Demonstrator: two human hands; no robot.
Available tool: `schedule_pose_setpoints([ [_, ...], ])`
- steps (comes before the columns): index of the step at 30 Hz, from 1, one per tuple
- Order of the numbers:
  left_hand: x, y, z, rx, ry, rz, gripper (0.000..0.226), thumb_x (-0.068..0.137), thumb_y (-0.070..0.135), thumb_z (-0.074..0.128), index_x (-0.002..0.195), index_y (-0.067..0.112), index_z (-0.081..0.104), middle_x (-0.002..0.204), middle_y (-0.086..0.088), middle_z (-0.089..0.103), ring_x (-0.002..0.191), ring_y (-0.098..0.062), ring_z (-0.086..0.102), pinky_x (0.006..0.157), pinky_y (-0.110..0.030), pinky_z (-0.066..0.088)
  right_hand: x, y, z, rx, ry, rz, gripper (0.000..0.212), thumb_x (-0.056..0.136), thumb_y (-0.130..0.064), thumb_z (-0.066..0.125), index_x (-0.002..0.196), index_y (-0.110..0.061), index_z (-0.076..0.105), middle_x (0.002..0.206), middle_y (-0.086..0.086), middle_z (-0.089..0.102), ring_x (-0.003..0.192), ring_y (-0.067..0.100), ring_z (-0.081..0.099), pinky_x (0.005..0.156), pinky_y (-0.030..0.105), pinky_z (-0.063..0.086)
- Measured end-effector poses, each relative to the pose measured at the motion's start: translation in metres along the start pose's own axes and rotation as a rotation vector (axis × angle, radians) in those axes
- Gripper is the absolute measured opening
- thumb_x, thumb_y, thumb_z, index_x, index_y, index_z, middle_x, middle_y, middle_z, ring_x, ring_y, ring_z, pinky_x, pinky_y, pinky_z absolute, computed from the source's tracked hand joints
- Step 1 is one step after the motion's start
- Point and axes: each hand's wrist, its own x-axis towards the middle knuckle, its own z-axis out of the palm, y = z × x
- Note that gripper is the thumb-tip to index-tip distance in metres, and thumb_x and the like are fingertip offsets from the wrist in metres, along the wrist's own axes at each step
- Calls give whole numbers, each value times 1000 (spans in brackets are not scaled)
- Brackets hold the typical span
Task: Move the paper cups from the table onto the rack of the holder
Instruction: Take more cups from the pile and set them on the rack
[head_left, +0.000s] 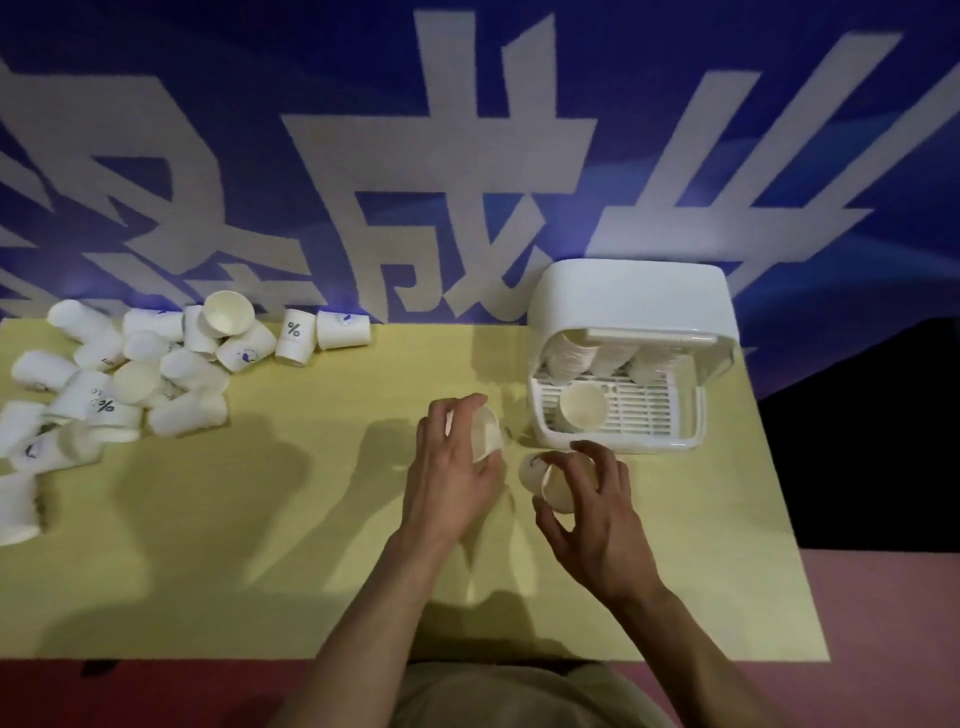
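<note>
cup pile (130, 374) far left on table (311, 519) | holder (631, 358) far right, one cup (583, 406) on rack (639, 410) (more stacked behind) | hands between, nearer holder

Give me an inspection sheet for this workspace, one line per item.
Surface: yellow table, lit from above.
Job's things: heap of paper cups at far left; white holder at far right, lid raised, one cup on its rack, more stacked behind.
Clutter: nothing seen.
Grippers: left hand grips a cup; right hand grips another cup.
Cables: nothing seen.
Surroundings: blue banner with large white characters behind the table.
</note>
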Motion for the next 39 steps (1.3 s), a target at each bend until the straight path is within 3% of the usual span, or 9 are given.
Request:
schedule_pose_setpoints([
  [4, 21, 60, 35, -6, -19, 98, 60, 87, 27, 75, 138, 38, 45, 135, 8, 38, 122, -18, 45, 93, -31, 51, -7, 47, -44, 1, 9, 18, 47, 91, -38, 68, 134, -34, 51, 144, 0, 39, 123, 23, 45, 67, 32, 59],
  [8, 42, 98, 61, 19, -42, 134, 57, 88, 26, 75, 137, 33, 48, 137, 6, 37, 126, -20, 45, 98, -33, 51, -1, 84, -73, 19, 26, 29, 47, 92, -39, 66, 136, -37, 50, 144, -3, 38, 125, 20, 43, 69, 27, 57],
  [11, 52, 113, 77, 36, -70, 153, 56, 89, 23, 74, 138, 32, 48, 138, 5, 36, 128, -22, 45, 98, -32, 51, 5, 103, -82, 40, 35, 43, 47, 93, -38, 65, 137, -36, 49, 144, -2, 39, 126, 21, 44, 70, 31, 59],
  [16, 65, 118, 102, 144, -152, 141, 53, 92, 25, 71, 140, 27, 49, 143, 2, 36, 129, -24, 45, 98, -42, 53, 12, 125, -90, 84, 15, 21, 46, 95, -40, 62, 138, -34, 48, 144, -3, 39, 126, 20, 44, 69, 31, 60],
  [22, 74, 109, 129, 216, -246, 25, 65, 85, 18, 78, 142, 28, 48, 147, 2, 34, 131, -27, 45, 103, -42, 50, 23, 146, -98, 86, -22, 10, 47, 95, -40, 62, 138, -34, 47, 143, -3, 39, 125, 19, 44, 67, 30, 60],
  [33, 88, 95, 158, 175, -359, -72, 63, 94, 31, 70, 150, 25, 42, 151, -4, 36, 139, -27, 40, 109, -42, 43, 41, 160, -99, 72, -53, 36, 48, 96, -41, 61, 141, -36, 45, 147, -1, 38, 131, 22, 43, 70, 35, 61],
  [39, 87, 97, 153, 225, -367, -52, 78, 88, 35, 76, 154, 28, 34, 152, -2, 31, 142, -26, 29, 108, -45, 44, 56, 150, -100, 66, -52, -9, 46, 98, -43, 57, 141, -35, 45, 146, -1, 38, 129, 24, 44, 70, 42, 62],
])
